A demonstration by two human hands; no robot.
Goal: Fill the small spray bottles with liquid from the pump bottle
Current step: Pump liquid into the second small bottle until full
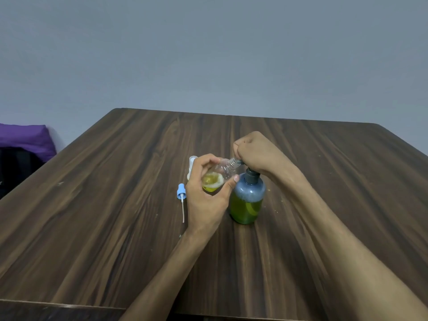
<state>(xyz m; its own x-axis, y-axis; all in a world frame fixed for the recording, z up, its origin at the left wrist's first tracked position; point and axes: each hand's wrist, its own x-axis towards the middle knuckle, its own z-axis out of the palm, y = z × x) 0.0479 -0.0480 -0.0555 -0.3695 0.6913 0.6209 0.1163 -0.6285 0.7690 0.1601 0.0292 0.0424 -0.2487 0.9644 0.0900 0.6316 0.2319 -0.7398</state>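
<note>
A blue-tinted pump bottle holding green liquid stands on the wooden table. My right hand is curled over its pump head, which is mostly hidden under the fingers. My left hand grips a small clear spray bottle, tilted with its open threaded neck against the pump spout. Yellow-green liquid sits in the small bottle's lower end. Its blue spray top with a white dip tube lies on the table to the left.
Another small white-capped bottle shows partly behind my left hand. A purple cloth on a dark bag lies off the table's left edge. A grey wall rises behind the table.
</note>
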